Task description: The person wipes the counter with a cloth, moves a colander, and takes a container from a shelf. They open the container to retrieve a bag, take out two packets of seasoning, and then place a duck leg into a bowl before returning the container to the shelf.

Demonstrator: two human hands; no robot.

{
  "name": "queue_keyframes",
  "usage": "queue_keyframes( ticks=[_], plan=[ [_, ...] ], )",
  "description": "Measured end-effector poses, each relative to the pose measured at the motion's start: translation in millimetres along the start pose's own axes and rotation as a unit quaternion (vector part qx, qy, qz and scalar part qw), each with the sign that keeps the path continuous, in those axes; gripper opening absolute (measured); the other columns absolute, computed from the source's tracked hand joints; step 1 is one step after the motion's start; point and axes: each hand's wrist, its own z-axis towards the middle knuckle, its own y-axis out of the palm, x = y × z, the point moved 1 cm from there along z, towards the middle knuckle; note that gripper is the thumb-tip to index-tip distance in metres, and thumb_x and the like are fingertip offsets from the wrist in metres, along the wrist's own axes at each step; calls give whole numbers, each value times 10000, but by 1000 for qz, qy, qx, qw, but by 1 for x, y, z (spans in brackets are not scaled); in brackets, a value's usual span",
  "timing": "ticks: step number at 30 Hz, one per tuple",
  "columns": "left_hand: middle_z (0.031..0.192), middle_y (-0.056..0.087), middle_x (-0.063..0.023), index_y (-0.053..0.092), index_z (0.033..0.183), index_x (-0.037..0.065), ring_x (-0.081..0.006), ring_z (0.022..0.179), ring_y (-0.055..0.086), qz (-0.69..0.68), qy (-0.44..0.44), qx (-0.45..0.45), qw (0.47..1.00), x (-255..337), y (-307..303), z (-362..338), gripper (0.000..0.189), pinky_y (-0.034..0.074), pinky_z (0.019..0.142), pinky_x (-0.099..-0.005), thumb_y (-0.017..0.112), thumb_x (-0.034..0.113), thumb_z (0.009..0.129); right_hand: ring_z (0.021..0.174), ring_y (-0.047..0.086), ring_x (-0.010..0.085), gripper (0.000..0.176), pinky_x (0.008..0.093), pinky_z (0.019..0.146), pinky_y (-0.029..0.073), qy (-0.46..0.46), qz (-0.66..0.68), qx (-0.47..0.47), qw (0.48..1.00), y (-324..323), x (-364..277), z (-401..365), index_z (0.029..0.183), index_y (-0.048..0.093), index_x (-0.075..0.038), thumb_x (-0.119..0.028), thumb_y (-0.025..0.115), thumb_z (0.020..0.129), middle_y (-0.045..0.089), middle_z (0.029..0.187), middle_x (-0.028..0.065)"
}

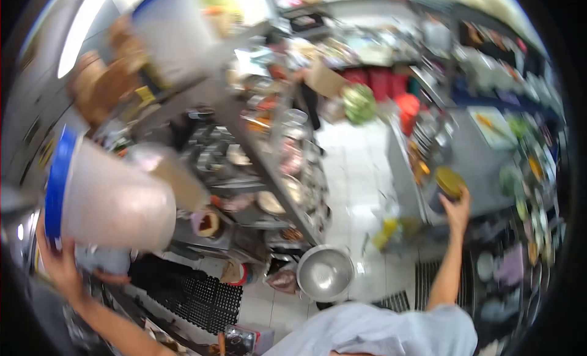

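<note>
In the left of the head view, my left hand [64,267] grips a large whitish plastic tub [116,194] by its blue-rimmed end. The tub lies tilted on its side, and part of my fingers is hidden behind it. Far to the right, my right hand [457,209] is closed around a small dark container with a yellow top [450,181], at the edge of a steel counter [474,151]. Motion blur hides what either vessel contains.
A steel shelf rack [269,154] crowded with food and containers stands between my arms. On the floor are a large metal bowl [325,273] and a black perforated mat [205,301]. A cutting board [492,126] lies on the counter. Beyond the aisle sits a green cabbage [359,103].
</note>
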Motion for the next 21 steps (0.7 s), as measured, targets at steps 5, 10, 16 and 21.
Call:
queue_keyframes(
  ticks=[5, 10, 16, 21],
  plan=[
    [1461, 401, -174, 443, 1391, -2, -285, 1319, 437, -158, 29, -218, 963, 65, 96, -86, 650, 345, 1100, -418, 731, 231, 856, 1177, 579, 325, 695, 386, 1006, 448, 33, -198, -10, 980, -28, -9, 5, 1224, 562, -46, -250, 885, 644, 608, 1244, 183],
    [1286, 488, -118, 566, 1099, 10, -264, 1241, 479, -264, -95, -312, 908, 183, 224, -156, 604, 446, 1013, -382, 861, 75, 576, 1164, 580, 322, 703, 392, 993, 457, 21, -212, -30, 977, -38, 37, 22, 1213, 558, -49, -251, 896, 631, 613, 1207, 174],
    [1253, 518, -115, 585, 1063, 9, -240, 1149, 548, -287, -95, -350, 886, 266, 337, -192, 498, 549, 870, -336, 788, -17, 609, 1133, 608, 312, 724, 394, 963, 477, 72, -135, -6, 988, -62, 60, 49, 1225, 544, -26, -259, 903, 641, 643, 1180, 183],
    [1253, 500, -109, 573, 1071, 23, -224, 1120, 546, -347, -115, -308, 878, 286, 413, -203, 475, 572, 843, -345, 817, -16, 665, 1123, 624, 319, 738, 401, 944, 488, 78, -149, 46, 985, -100, 32, 69, 1228, 542, -58, -334, 898, 644, 651, 1187, 189]
  ],
)
